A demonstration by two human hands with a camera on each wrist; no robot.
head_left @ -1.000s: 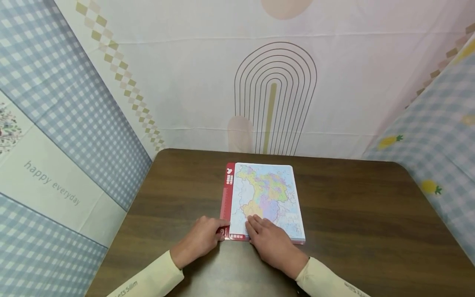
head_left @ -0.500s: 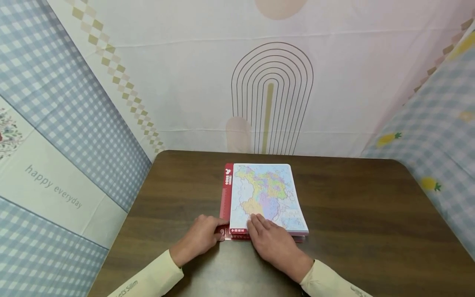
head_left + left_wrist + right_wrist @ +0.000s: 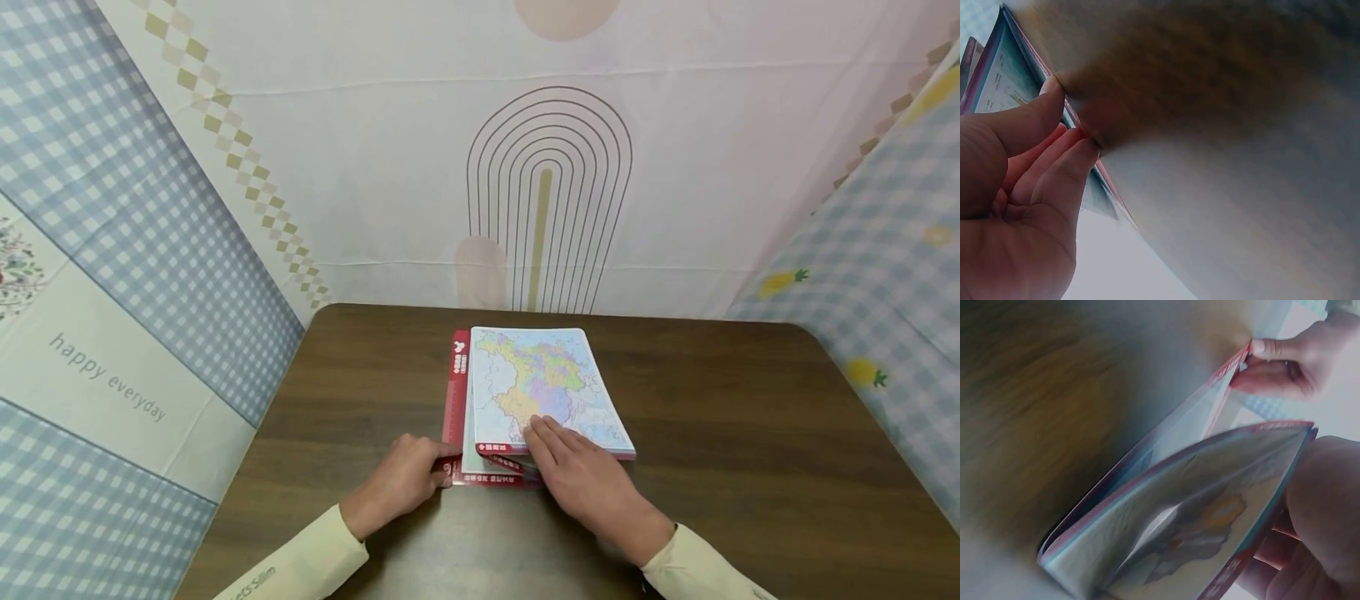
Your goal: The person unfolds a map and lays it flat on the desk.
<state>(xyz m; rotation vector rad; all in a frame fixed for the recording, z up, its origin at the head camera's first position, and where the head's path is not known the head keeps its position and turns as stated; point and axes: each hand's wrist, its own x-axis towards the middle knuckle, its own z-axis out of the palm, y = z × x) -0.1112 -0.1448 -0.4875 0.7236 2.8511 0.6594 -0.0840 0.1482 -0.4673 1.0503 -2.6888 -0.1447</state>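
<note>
A folded paper map (image 3: 540, 383) with a red border lies on the table, its coloured map panel facing up. At its lower left corner my left hand (image 3: 401, 479) pinches the bottom layer between thumb and fingers; the left wrist view shows the fingertips (image 3: 1088, 147) at that edge. My right hand (image 3: 592, 475) holds the near edge of the top panel, fingers lying over it and thumb hidden in the head view. That panel is raised, with folded layers gaping beneath it, and the right wrist view shows the bulging layers (image 3: 1210, 537) beside the hand.
The brown wooden table (image 3: 712, 417) extends on both sides of the map. A white patterned cloth (image 3: 375, 167) hangs behind it, with blue checked cloth (image 3: 142, 217) at the left and more checked cloth (image 3: 892, 275) at the right.
My right hand has moved right and slightly forward, lifting the near edge of the top panel and opening the folds below. My left hand stays at the lower left corner.
</note>
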